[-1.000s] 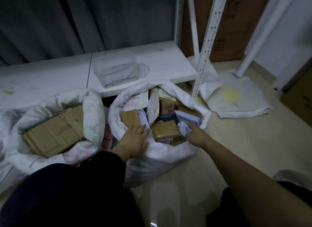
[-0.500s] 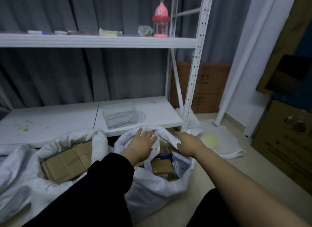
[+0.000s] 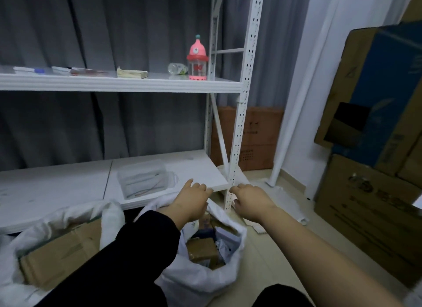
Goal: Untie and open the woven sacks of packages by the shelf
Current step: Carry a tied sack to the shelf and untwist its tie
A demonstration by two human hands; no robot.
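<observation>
Currently both hands raised side by side above open woven sack (image 3: 205,277), near front edge of lower shelf board (image 3: 159,169). Left hand (image 3: 193,200) held palm down, fingers loosely bent, nothing gripped. Right hand (image 3: 250,200) likewise empty, fingers loosely curled, set just right of shelf upright (image 3: 242,114). Brown packages (image 3: 201,249) seen inside sack mouth. Second open sack (image 3: 68,220) placed left, cardboard box (image 3: 59,254) inside. Pink bottle (image 3: 197,58) stood on upper shelf, far
</observation>
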